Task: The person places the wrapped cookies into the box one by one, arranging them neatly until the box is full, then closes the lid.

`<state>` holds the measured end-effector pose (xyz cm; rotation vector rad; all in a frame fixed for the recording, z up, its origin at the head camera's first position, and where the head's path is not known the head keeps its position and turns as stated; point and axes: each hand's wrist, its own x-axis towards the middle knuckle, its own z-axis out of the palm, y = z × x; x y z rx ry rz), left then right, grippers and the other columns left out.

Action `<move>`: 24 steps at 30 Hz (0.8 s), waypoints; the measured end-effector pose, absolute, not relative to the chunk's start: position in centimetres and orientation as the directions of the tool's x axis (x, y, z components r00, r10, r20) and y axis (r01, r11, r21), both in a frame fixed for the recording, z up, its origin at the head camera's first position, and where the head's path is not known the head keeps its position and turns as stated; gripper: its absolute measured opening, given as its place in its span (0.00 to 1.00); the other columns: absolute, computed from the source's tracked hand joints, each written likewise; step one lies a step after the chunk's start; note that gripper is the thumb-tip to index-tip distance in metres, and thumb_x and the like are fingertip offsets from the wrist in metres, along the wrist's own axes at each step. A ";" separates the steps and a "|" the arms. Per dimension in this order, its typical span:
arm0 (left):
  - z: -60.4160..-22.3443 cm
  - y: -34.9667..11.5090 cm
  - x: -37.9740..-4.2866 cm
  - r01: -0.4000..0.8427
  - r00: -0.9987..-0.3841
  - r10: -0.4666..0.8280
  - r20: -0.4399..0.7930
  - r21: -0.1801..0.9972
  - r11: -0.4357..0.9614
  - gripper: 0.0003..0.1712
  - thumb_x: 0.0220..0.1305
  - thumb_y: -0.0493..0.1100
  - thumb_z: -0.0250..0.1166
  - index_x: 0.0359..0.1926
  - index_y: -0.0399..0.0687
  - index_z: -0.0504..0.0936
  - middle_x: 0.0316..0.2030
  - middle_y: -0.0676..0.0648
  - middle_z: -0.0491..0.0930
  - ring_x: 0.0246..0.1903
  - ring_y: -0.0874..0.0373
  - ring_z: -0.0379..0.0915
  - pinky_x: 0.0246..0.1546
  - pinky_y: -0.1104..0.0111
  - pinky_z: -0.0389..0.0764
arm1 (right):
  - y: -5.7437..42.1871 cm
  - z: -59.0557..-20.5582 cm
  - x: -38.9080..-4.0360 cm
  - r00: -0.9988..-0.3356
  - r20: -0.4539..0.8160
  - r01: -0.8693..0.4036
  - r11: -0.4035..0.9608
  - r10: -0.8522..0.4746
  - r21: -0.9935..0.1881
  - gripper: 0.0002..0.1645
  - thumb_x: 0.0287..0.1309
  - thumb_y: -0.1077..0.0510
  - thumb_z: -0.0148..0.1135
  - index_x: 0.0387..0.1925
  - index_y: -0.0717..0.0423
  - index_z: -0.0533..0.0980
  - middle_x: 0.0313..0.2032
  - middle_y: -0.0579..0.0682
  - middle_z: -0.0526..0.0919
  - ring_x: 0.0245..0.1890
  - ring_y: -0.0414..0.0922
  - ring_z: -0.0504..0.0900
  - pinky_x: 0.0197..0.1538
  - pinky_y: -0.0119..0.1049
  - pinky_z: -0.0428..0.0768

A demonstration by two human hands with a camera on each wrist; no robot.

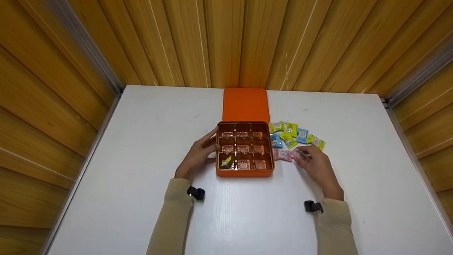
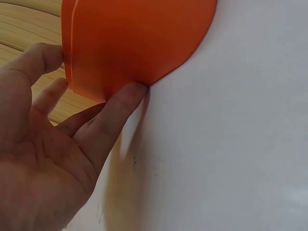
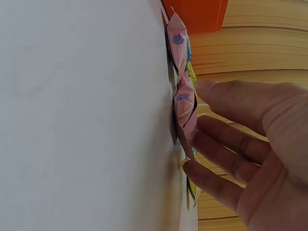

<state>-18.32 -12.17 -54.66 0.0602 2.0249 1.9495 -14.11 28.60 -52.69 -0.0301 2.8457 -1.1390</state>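
An orange box (image 1: 244, 173) with a nine-compartment insert lies on the table; one green-wrapped candy (image 1: 227, 162) sits in its near-left compartment. Along the box's left side, my left hand (image 1: 199, 154) rests its extended fingertips on the wall, as the left wrist view shows close up. My right hand (image 1: 315, 166) is at a pink-wrapped candy (image 3: 185, 106), thumb and fingers spread around it with fingertips right at the wrapper. A second pink candy (image 1: 283, 154) lies between that one and the box, their wrapper ends nearly meeting.
Several yellow-green candies (image 1: 288, 140) and blue candies (image 1: 302, 135) lie in a loose group right of the box. Behind the box lies an orange lid (image 1: 246, 104). The white table (image 1: 244, 212) backs onto wood-look panels (image 1: 226, 42).
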 end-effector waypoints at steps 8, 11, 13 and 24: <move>-54.8 -12.3 -18.3 -0.191 -0.947 0.259 -0.190 0.981 0.024 0.40 0.75 0.39 0.65 0.81 0.74 0.65 0.75 0.42 0.68 0.65 0.42 0.75 0.52 0.48 0.87 | 28.7 -53.0 -14.2 -0.996 -0.082 0.026 0.716 -0.044 -0.698 0.27 0.70 0.62 0.70 0.67 0.62 0.75 0.62 0.63 0.77 0.63 0.61 0.76 0.66 0.59 0.76; -54.9 -12.3 -18.4 -0.189 -0.948 0.257 -0.190 0.982 0.030 0.40 0.75 0.39 0.65 0.81 0.74 0.65 0.76 0.42 0.68 0.65 0.42 0.75 0.51 0.49 0.87 | 28.7 -53.1 -14.2 -0.996 -0.075 0.019 0.723 -0.046 -0.691 0.27 0.69 0.62 0.71 0.66 0.62 0.76 0.61 0.63 0.79 0.59 0.59 0.78 0.64 0.57 0.78; -55.0 -12.2 -18.4 -0.193 -0.947 0.253 -0.197 0.980 0.040 0.40 0.75 0.40 0.65 0.81 0.74 0.65 0.76 0.41 0.68 0.65 0.42 0.75 0.50 0.49 0.88 | 28.8 -53.2 -14.2 -0.997 -0.061 0.004 0.729 -0.051 -0.685 0.27 0.67 0.62 0.72 0.65 0.63 0.77 0.58 0.62 0.80 0.55 0.58 0.79 0.60 0.55 0.79; -54.9 -12.1 -18.3 -0.192 -0.950 0.246 -0.194 0.981 0.032 0.40 0.74 0.40 0.65 0.80 0.75 0.67 0.75 0.40 0.69 0.63 0.42 0.76 0.49 0.51 0.88 | 29.2 -53.2 -14.2 -0.997 -0.035 -0.024 0.760 -0.062 -0.649 0.23 0.66 0.62 0.74 0.60 0.64 0.80 0.51 0.59 0.80 0.47 0.53 0.77 0.52 0.49 0.78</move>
